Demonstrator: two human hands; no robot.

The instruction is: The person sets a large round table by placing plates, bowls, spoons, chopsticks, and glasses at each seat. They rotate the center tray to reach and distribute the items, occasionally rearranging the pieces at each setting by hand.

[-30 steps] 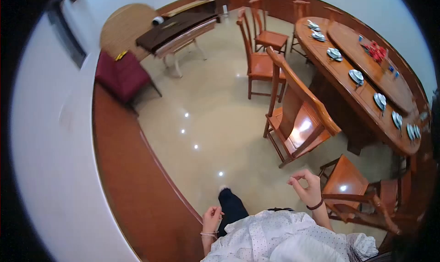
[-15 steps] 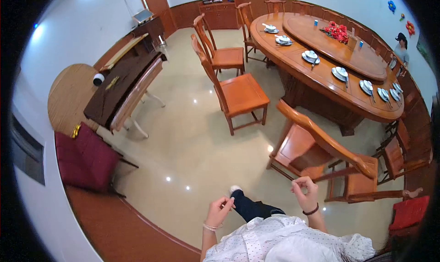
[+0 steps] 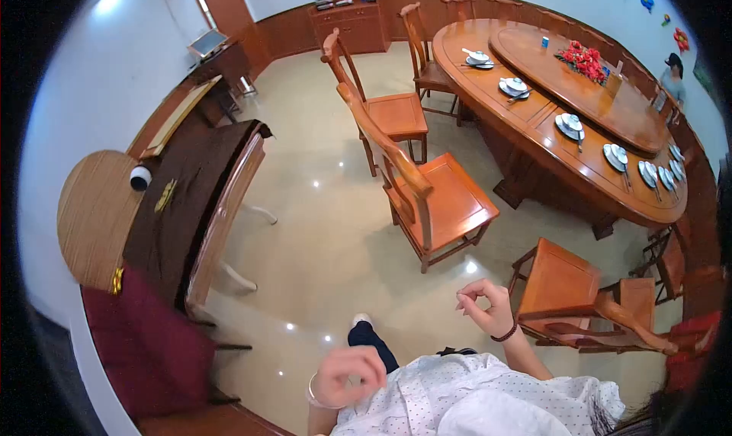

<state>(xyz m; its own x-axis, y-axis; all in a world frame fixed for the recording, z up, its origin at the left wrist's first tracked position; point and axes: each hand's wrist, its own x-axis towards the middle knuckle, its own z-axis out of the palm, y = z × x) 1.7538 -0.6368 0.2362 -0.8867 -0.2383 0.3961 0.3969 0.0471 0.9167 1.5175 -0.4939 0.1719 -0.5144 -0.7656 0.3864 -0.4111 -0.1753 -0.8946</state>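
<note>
At the left stands a burgundy upholstered chair [image 3: 164,352], its lower part running into shadow, with a round tan board [image 3: 95,215] upright behind it. Beside them a long table under a dark brown cloth [image 3: 179,207] carries a white rounded object [image 3: 140,178] at its edge; what that object is, I cannot tell.

The left hand [image 3: 349,376] is low in front of the white dotted shirt [image 3: 427,398], blurred, its fingers curled into a loose ring with a small gap; no object shows in it, though the blur hides the fingertips. Between the hands, a dark trouser leg [image 3: 371,343] ends in a pale shoe [image 3: 361,318] on the glossy tiles. It looks like a moment of walking, with nothing being handled. Gripping anything would call for a closer reach and more open fingers.

The right hand [image 3: 488,310] is raised, thumb and forefinger bent nearly together, apparently empty. It is nearest the reddish-brown wooden chair [image 3: 560,280] on the right, with no contact visible. Farther off, another polished wooden chair [image 3: 450,196] stands before the large wooden dining table [image 3: 538,114], set with white dishes [image 3: 569,123] and red flowers [image 3: 583,60]. At the far right a person in a dark cap [image 3: 673,83] is partly hidden, their hands unclear.
</note>
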